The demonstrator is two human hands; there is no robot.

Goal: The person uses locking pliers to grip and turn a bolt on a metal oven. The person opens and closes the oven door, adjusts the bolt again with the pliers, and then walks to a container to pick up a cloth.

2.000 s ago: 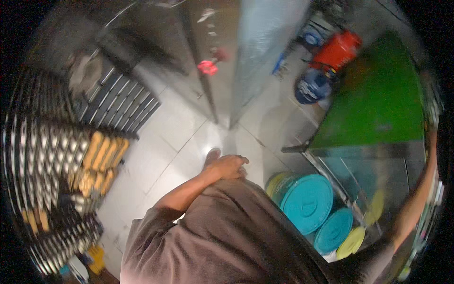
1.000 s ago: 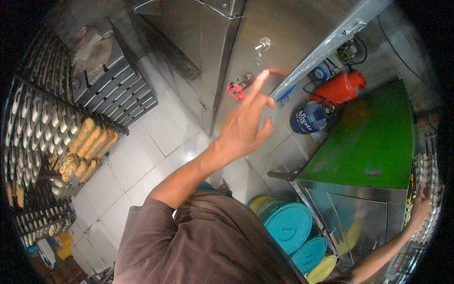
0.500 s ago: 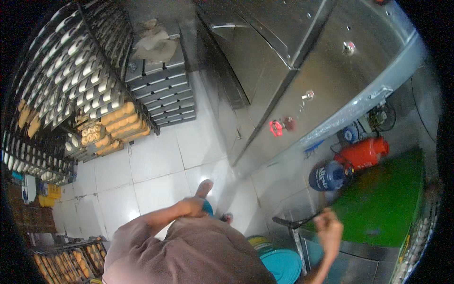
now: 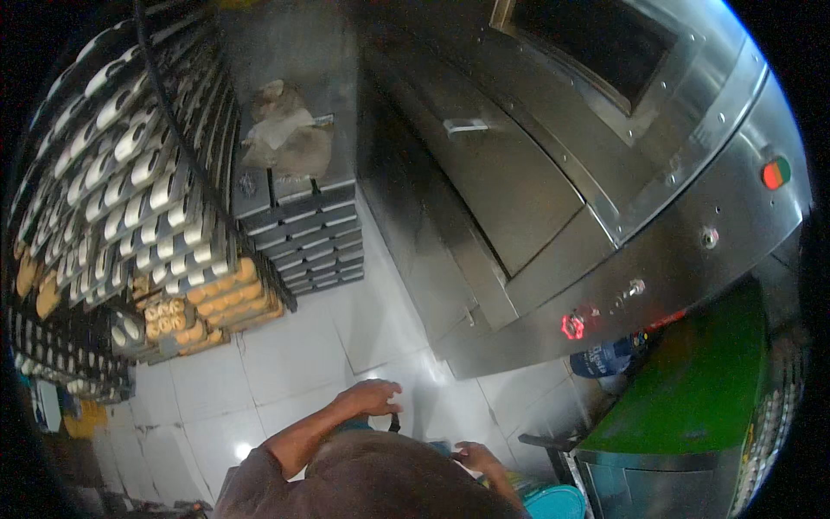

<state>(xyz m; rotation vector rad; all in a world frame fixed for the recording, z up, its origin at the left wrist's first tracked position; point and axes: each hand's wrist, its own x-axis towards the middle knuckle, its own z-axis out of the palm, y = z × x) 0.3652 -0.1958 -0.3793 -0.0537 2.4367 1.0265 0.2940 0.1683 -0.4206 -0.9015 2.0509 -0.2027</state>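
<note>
My left hand is out in front of my waist, over the white tiled floor. Its fingers are loosely bent and apart, with nothing seen between them. A small dark strip shows just below its fingertips; I cannot tell what it is. Low beside my body, my right hand has its fingers stretched inward and appears to hold nothing. Close to that hand is a round teal lid. The large steel oven stands ahead, with a red valve knob on its front.
At the left, a tall rack bears trays of pale dough pieces, with browned buns lower down. Stacked dark trays with crumpled cloth on top stand behind. To the right are a green-topped table and a blue container.
My right hand has come down from beside the green table to my waist. My left hand has moved forward, away from my body, and its fingers show. The view has shifted toward the oven.
</note>
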